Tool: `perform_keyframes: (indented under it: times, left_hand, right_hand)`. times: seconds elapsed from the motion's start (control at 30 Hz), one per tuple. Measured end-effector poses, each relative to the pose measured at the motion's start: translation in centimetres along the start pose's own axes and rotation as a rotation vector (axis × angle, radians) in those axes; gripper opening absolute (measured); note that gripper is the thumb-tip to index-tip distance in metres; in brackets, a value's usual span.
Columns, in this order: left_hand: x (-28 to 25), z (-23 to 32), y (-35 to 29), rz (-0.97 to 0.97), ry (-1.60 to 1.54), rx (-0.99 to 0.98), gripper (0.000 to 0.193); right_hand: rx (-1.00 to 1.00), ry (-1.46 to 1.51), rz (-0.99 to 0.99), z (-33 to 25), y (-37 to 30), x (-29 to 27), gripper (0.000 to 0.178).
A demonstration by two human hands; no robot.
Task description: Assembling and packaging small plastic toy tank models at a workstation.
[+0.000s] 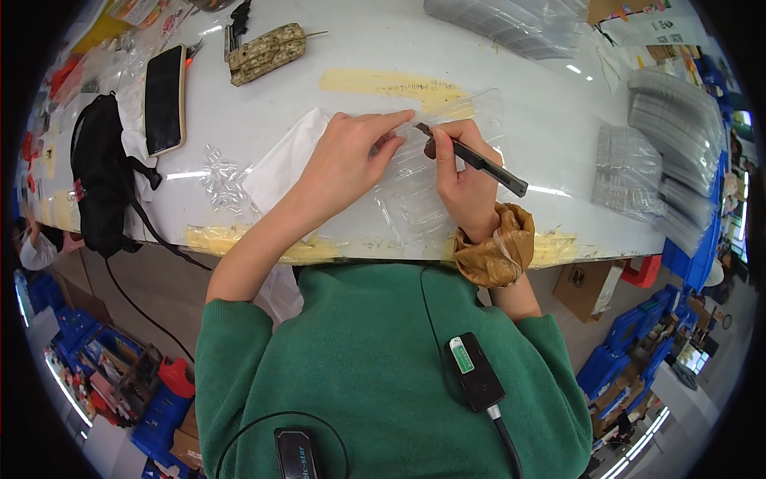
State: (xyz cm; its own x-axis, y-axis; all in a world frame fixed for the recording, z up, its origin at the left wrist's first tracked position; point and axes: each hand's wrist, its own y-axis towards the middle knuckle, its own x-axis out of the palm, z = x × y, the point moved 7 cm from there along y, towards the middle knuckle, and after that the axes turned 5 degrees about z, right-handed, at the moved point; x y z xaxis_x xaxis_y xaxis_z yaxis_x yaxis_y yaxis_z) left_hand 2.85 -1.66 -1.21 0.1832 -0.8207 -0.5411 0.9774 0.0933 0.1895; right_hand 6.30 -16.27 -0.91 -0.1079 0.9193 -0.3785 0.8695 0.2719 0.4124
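Note:
A dark snap-off utility knife [493, 169] lies in the grip of my right hand [469, 177], its blade end pointing up and left toward my other hand. My left hand [351, 153] has its index finger and thumb curled together at the edge of a clear plastic tray [415, 191]. The see-through tray lies on the white table between both hands, and its exact outline is hard to make out. Under my left hand is a white cloth or paper [287, 156]. Small clear plastic scraps [223, 180] lie left of it.
A phone [165, 100] and a black pouch [100, 176] are at the left. A camouflage model tank turret [267, 54] sits farther back. Stacked clear plastic trays [674, 132] stand at the right, with a clear bin [515, 24] at the back. Yellow tape [383, 82] marks the table [550, 104].

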Motion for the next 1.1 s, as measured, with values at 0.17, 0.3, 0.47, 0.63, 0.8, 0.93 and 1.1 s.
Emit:
perform_keyframes:
  times: [0.17, 0.3, 0.47, 0.63, 0.8, 0.93, 1.1]
  left_hand:
    - [0.1, -0.3, -0.1, -0.029, 0.002, -0.024, 0.026]
    - [0.3, -0.4, -0.1, -0.028, 0.014, -0.015, 0.026]
    - [0.3, -0.4, -0.1, -0.033, 0.021, -0.016, 0.027]
    - [0.3, -0.2, -0.2, -0.021, 0.037, 0.011, 0.027]
    - [0.1, -0.5, -0.2, -0.017, 0.030, 0.013, 0.027]
    - [-0.1, -0.6, 0.1, -0.023, 0.008, -0.031, 0.027]
    - [0.0, -0.9, 0.1, -0.037, -0.021, -0.058, 0.030]
  right_hand:
    - [-0.060, -0.063, -0.023, -0.1, 0.0, 0.3, 0.008]
    - [-0.042, -0.091, -0.036, -0.5, 0.2, 0.3, 0.010]
    - [-0.043, -0.135, -0.041, -0.6, 0.3, 0.6, 0.011]
    - [-0.016, -0.189, -0.070, -0.4, 0.3, 1.1, 0.011]
    - [0.015, -0.117, -0.075, 0.2, 0.0, 1.1, 0.010]
    - [0.025, 0.011, -0.002, 0.0, -0.3, 0.5, 0.008]
    - [0.028, 0.084, 0.049, -0.1, -0.4, -0.1, 0.006]
